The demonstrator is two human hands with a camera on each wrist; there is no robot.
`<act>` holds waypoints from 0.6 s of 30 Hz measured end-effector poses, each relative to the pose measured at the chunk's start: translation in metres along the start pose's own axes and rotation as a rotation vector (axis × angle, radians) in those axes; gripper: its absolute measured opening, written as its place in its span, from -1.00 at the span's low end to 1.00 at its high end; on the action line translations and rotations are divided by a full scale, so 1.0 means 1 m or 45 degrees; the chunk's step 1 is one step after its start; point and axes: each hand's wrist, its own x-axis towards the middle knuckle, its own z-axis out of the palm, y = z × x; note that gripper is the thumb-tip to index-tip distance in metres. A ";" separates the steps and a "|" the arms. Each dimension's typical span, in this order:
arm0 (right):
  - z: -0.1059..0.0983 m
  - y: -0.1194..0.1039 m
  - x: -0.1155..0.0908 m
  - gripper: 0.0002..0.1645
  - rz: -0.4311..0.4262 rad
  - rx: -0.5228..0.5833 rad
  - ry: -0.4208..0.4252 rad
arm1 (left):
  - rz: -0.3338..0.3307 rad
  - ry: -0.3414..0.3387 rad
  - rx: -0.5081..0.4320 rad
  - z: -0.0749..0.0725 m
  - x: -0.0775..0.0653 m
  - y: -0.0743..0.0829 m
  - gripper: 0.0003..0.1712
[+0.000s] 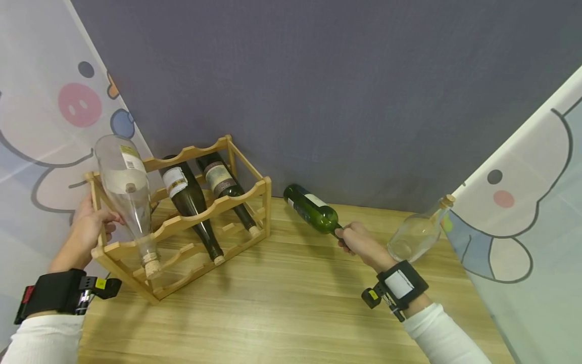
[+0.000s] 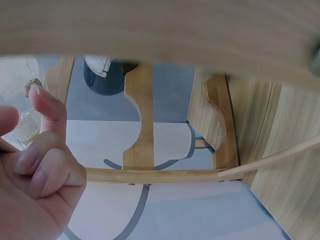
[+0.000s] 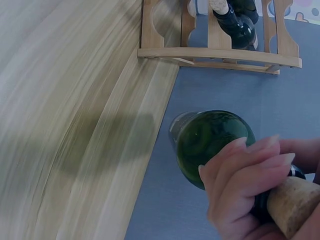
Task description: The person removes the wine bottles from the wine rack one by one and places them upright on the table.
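Observation:
My right hand (image 1: 361, 241) grips a green wine bottle (image 1: 313, 208) by its neck, and a cork (image 3: 295, 202) shows beside the fingers in the right wrist view. The bottle's base points toward the back wall. At the left, my left hand (image 1: 88, 227) holds the end of a wooden wine rack (image 1: 265, 202), its fingers curled in the left wrist view. On the rack's top tier lie a clear corked bottle (image 1: 125, 177), a dark bottle with a white label (image 1: 184, 192), and a dark bottle with a beige label (image 1: 223, 179), all with necks toward me.
A clear corked bottle (image 1: 416, 235) is on the wooden table (image 1: 291, 303) at the right, near my right forearm. A grey wall panel (image 1: 327, 101) closes the back. Printed cartoon panels (image 1: 514, 202) flank both sides.

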 end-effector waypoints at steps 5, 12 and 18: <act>-0.001 -0.001 0.000 -0.69 0.009 -0.024 0.011 | -0.005 0.011 0.034 0.000 -0.001 -0.001 -0.44; -0.001 0.000 -0.001 -0.66 0.004 -0.069 0.030 | 0.016 0.010 0.024 0.000 -0.001 -0.002 -0.52; -0.002 0.002 -0.001 -0.71 0.001 -0.090 0.054 | 0.017 0.000 0.004 0.000 0.000 -0.002 -0.51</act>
